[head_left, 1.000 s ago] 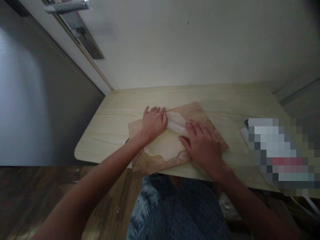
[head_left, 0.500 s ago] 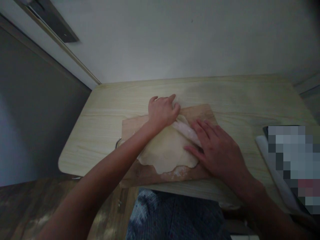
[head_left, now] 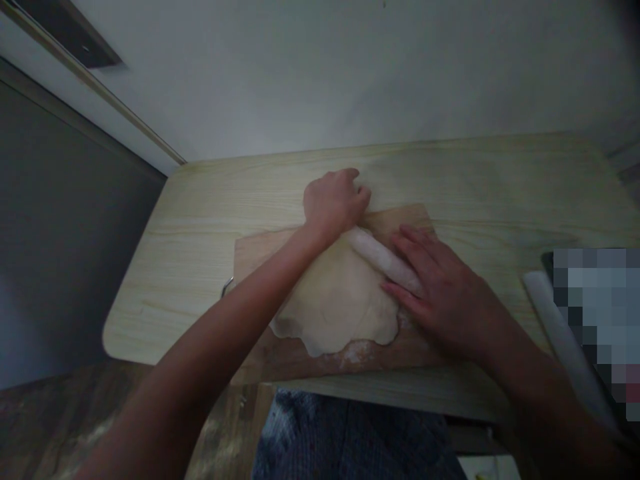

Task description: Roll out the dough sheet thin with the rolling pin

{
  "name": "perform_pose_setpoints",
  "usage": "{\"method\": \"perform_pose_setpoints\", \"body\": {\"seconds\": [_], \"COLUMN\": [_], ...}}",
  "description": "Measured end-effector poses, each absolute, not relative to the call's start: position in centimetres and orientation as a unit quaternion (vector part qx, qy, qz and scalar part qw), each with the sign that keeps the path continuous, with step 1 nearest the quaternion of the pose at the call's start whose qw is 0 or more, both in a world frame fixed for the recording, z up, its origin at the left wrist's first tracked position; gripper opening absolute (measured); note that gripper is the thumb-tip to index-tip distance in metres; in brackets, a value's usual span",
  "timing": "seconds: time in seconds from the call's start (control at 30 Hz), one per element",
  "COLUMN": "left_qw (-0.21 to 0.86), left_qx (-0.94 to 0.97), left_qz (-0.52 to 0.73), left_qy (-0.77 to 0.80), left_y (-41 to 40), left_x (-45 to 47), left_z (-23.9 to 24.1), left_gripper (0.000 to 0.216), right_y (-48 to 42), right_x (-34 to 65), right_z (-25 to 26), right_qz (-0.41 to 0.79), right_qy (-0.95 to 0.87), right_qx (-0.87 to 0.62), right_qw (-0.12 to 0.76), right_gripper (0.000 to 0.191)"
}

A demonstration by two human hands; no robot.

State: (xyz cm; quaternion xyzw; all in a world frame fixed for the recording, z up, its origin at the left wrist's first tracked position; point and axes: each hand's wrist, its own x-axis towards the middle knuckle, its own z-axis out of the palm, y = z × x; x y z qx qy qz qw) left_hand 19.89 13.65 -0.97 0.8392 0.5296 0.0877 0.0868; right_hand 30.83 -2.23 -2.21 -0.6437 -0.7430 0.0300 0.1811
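Note:
A floury rolling pin (head_left: 387, 260) lies slantwise along the right edge of a thin, wavy-edged sheet of dough (head_left: 340, 307). My left hand (head_left: 334, 200) is curled over the pin's far end, which it hides. At the near end, my right hand (head_left: 445, 287) grips the pin, with the thumb on the dough side and the fingers over the other. Beneath the dough is a wooden board (head_left: 270, 360) with loose flour near its front edge. My left forearm covers part of the dough's left side.
The board rests on a pale wood-grain table (head_left: 170, 267) against a white wall (head_left: 300, 73). A metal handle (head_left: 227, 287) sticks out at the board's left. To the right, a pale object (head_left: 565, 340) lies beside a dark-edged, blurred-out item.
Both hands have shifted rightward with the rolling pin, toward the dough's right edge. More of the pin shows between them. The camera view has tilted slightly.

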Motion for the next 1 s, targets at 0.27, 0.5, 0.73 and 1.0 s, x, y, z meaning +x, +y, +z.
{"method": "perform_pose_setpoints", "body": {"seconds": [0.27,0.5,0.73,1.0], "left_qw": [0.109,0.123,0.107,0.075], "left_qx": [0.835,0.845,0.86,0.879], "left_qz": [0.097,0.125,0.123,0.131], "left_qy": [0.53,0.506,0.483,0.452], "left_y": [15.0,15.8,16.2,16.5], "left_x": [21.2,22.1,23.5,24.7], "left_z": [-1.2,-1.7,-1.7,-1.7], "left_gripper": [0.04,0.036,0.031,0.029], "right_y": [-1.8,-1.5,-1.4,-1.3], "right_x": [31.4,31.9,32.4,31.8], "right_z": [-1.9,-1.8,-2.5,-3.3], "right_qz": [0.07,0.084,0.087,0.07], "right_qy": [-0.735,-0.736,-0.729,-0.722], "right_qx": [-0.636,-0.636,-0.634,-0.638], "right_qw": [0.224,0.217,0.243,0.257], "right_gripper": [0.047,0.045,0.044,0.048]}}
